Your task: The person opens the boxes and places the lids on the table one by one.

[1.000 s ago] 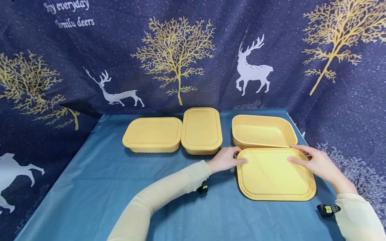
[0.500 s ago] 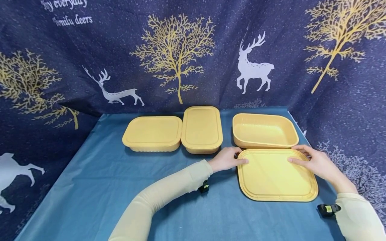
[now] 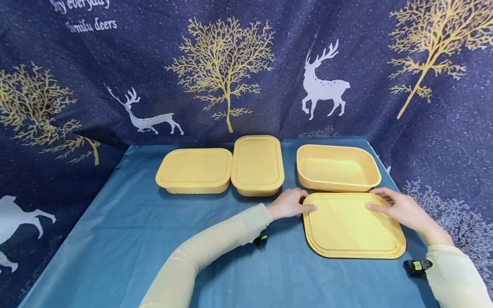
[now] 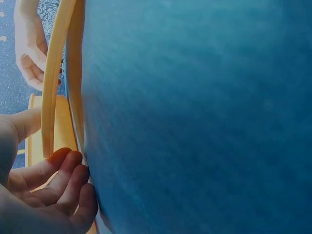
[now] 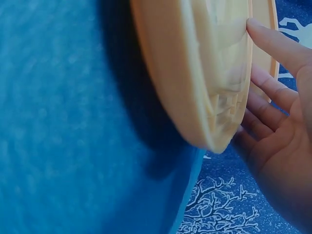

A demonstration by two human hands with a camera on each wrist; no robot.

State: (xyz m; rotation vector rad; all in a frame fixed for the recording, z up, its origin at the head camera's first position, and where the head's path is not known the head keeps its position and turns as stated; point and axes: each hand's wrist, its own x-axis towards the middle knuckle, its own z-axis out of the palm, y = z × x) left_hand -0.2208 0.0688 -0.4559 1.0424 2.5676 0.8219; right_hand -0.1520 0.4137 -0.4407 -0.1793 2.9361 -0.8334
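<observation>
A yellow rectangular lid (image 3: 354,226) with rounded corners and a raised rim is held in front of an uncovered yellow container (image 3: 339,167). My left hand (image 3: 289,202) pinches the lid's far left corner, thumb on top and fingers underneath. At the far right corner my right hand (image 3: 402,208) grips it the same way. In the left wrist view the lid's edge (image 4: 52,83) runs between thumb and fingers. The right wrist view shows the lid's rim (image 5: 185,92) with a dark shadow on the cloth beside it. The fingers under the lid are partly hidden in the head view.
Two lidded yellow containers stand side by side at the back, one lying crosswise (image 3: 194,170) and one lengthwise (image 3: 257,164). A blue cloth (image 3: 127,239) covers the table. Behind it hangs a dark blue curtain (image 3: 254,64) printed with deer and trees.
Both hands have shifted the lid very slightly toward me, and a little more of the uncovered container's front wall shows. Both hands keep their hold.
</observation>
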